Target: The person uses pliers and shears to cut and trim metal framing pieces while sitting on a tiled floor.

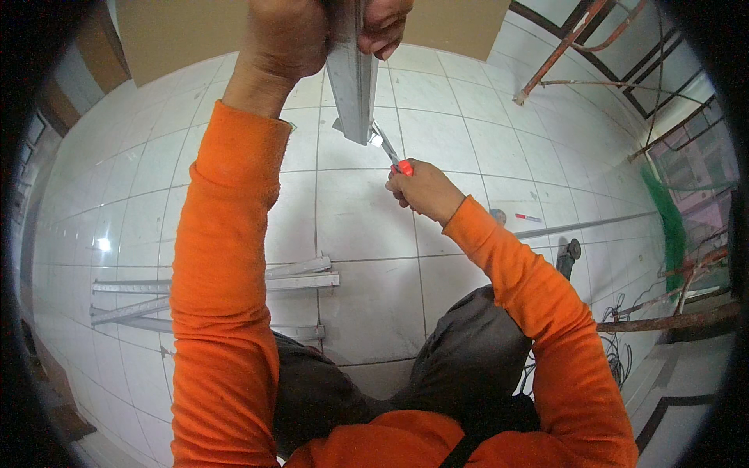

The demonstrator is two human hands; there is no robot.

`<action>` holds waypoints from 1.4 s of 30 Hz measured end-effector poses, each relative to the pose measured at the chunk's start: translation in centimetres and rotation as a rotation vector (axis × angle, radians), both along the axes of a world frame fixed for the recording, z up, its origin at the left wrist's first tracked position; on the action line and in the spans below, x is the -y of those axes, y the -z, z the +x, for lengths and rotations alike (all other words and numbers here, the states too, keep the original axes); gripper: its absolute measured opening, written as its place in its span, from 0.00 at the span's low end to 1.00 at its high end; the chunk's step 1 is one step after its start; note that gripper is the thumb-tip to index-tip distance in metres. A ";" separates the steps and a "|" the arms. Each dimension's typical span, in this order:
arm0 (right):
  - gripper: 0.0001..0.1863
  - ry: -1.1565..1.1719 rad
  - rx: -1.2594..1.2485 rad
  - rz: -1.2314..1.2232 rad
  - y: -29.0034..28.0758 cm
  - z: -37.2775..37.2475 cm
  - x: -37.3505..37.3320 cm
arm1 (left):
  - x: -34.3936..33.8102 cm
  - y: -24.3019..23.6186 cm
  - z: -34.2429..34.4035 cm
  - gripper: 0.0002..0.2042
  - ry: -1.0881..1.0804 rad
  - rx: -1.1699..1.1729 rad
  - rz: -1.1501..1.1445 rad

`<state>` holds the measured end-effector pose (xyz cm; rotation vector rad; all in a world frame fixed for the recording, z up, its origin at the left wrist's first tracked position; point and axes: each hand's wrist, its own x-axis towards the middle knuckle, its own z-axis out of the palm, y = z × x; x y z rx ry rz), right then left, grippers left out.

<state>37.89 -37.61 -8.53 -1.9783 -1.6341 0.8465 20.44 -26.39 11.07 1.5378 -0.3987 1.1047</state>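
While it's held, metal channel (grey), straight

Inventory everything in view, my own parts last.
metal channel: one, silver, top centre
hand tool: one, red-handled, at channel's end
loose channels: several, silver, left floor
long strip: one, grey, right floor
marker: one, mostly red, right floor
dark tool: one, black, right
cables: uncountable, dark, lower right
rusty poles: several, reddish, right
netting: one, green, right
board: one, brown, top
tiles: many, white, floor
left hand: one, around channel
right hand: one, on hand tool
sleeves: two, orange, both arms
legs: two, dark, bottom
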 end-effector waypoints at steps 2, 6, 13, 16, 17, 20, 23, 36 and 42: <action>0.11 -0.081 0.084 0.052 0.2 0.3 -0.1 | 0.4 0.0 0.0 0.38 0.028 0.011 0.010; 0.09 -0.191 0.253 0.163 1.0 0.7 -0.3 | 0.8 0.3 0.3 0.38 0.099 0.035 -0.023; 0.08 -0.141 0.213 0.059 0.0 -0.1 0.0 | 1.2 0.0 0.2 0.39 0.106 0.027 0.058; 0.09 -0.020 0.214 -0.012 -0.9 -0.4 0.3 | 1.5 -0.1 0.7 0.39 0.106 0.094 0.093; 0.11 0.171 -0.105 -0.121 -1.1 -0.3 0.3 | 1.4 -0.1 1.6 0.39 -0.110 0.196 0.028; 0.14 0.330 -0.426 -0.189 -1.0 0.8 0.3 | 0.0 -0.4 0.3 0.38 -0.209 0.221 -0.057; 0.16 0.291 -0.339 0.008 -0.1 2.1 -0.1 | -1.8 -0.9 -1.8 0.40 0.067 0.159 -0.047; 0.18 -0.259 0.182 0.261 1.0 1.8 -0.1 | -0.8 -1.2 -1.9 0.24 0.749 -0.203 0.120; 0.18 -0.446 0.303 0.066 2.3 2.6 -0.6 | -4.2 -0.6 -2.4 0.26 0.863 -0.203 0.267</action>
